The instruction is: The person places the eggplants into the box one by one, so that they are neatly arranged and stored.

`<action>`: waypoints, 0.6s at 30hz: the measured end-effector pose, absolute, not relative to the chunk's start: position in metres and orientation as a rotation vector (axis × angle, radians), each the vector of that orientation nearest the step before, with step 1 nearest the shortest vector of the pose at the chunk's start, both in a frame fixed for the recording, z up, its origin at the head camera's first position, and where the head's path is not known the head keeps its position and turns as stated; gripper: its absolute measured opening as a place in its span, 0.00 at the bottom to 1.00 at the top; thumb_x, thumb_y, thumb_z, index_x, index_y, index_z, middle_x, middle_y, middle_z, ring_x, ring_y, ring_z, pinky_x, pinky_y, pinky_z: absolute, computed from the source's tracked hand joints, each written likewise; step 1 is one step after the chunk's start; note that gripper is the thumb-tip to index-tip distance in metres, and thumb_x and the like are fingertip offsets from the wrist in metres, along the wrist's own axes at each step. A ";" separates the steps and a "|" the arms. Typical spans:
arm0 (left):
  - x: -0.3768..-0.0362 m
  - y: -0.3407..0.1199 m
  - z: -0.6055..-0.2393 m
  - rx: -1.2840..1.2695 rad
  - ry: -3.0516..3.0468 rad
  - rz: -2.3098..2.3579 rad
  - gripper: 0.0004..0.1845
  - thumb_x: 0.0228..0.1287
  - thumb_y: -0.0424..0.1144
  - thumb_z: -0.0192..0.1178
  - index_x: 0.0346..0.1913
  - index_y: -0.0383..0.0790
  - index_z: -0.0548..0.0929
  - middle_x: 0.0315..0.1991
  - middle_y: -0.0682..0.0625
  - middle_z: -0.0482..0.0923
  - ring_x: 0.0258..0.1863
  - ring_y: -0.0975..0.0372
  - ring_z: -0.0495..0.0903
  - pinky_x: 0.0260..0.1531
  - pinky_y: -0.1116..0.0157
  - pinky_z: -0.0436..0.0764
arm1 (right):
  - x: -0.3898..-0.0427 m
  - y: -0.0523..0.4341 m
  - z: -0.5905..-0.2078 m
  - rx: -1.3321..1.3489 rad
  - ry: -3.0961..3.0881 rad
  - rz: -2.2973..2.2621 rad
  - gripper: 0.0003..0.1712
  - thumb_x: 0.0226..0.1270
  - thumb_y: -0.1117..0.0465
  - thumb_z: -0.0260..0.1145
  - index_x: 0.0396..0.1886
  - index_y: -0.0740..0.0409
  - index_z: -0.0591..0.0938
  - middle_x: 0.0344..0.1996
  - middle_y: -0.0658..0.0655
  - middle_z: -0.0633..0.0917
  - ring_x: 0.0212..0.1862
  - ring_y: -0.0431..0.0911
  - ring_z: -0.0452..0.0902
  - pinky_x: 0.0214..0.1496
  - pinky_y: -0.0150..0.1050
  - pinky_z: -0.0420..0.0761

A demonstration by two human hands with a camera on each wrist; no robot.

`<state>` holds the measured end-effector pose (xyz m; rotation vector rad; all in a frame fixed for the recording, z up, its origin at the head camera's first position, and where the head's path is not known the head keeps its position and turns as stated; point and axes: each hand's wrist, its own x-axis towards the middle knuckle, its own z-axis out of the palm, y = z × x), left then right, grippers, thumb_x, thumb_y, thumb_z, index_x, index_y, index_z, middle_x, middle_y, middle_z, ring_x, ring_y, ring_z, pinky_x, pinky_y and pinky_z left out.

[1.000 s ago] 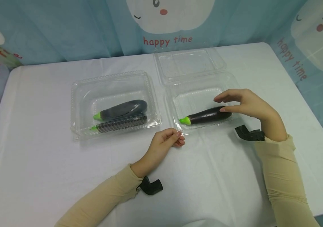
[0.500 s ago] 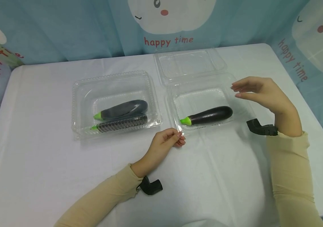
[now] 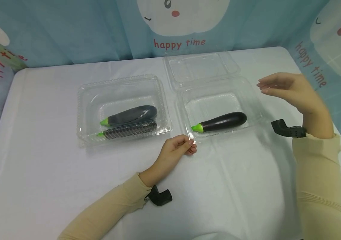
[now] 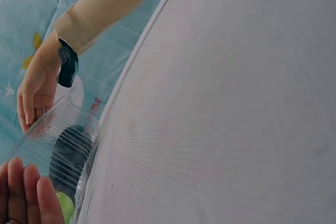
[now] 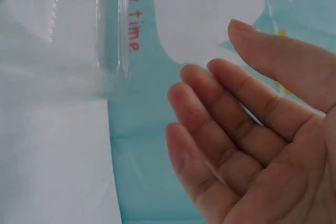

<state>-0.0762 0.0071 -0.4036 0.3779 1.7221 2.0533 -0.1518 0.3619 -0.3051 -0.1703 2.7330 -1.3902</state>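
While the white table (image 3: 53, 173) fills most of the frame below the blue curtain (image 3: 77, 30) printed with "happy time", two clear plastic boxes sit at its centre. The closed box (image 3: 122, 83), left of centre, holds two eggplants (image 3: 129, 115) lying one in front of the other. Just to its right, the open box (image 3: 252, 110) has its lid (image 3: 201, 66) folded back toward the upper middle, and a single dark eggplant (image 3: 222, 121) with a green stem end lies along the box's front edge, stem pointing left. The right hand (image 3: 290, 91) hangs in the air at the right of the frame, beyond the open box's right edge and apart from it, fingers straight and relaxed, holding nothing. The left hand (image 3: 177, 150) rests on the table at lower centre, its curled fingers (image 3: 189, 145) pinching the front left corner of the open box.
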 end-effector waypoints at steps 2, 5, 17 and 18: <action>-0.076 0.007 -0.404 0.374 1.724 2.048 0.09 0.69 0.27 0.51 0.37 0.20 0.76 0.35 0.31 0.79 0.33 0.65 0.80 0.41 0.61 0.82 | -0.156 0.363 -0.302 -0.144 2.740 -1.350 0.18 0.63 0.64 0.66 0.53 0.60 0.81 0.42 0.41 0.84 0.44 0.33 0.78 0.44 0.19 0.71; -0.076 0.006 -0.404 0.359 1.719 2.043 0.09 0.69 0.28 0.51 0.37 0.21 0.76 0.36 0.29 0.79 0.33 0.65 0.80 0.41 0.61 0.82 | -0.163 0.365 -0.299 -0.111 2.749 -1.274 0.18 0.63 0.60 0.67 0.53 0.58 0.81 0.42 0.40 0.84 0.44 0.32 0.77 0.43 0.18 0.70; -0.076 0.006 -0.406 0.334 1.709 2.045 0.09 0.69 0.28 0.51 0.37 0.21 0.76 0.37 0.28 0.78 0.33 0.64 0.80 0.42 0.61 0.82 | -0.206 0.379 -0.307 0.012 2.640 -1.208 0.23 0.64 0.54 0.66 0.57 0.55 0.79 0.44 0.39 0.83 0.52 0.37 0.71 0.67 0.41 0.58; -0.076 0.006 -0.406 0.337 1.709 2.048 0.09 0.69 0.28 0.51 0.37 0.21 0.76 0.37 0.28 0.78 0.33 0.64 0.80 0.41 0.61 0.82 | -0.210 0.380 -0.308 0.001 2.635 -1.208 0.22 0.64 0.54 0.66 0.57 0.55 0.79 0.44 0.39 0.83 0.52 0.37 0.72 0.66 0.37 0.60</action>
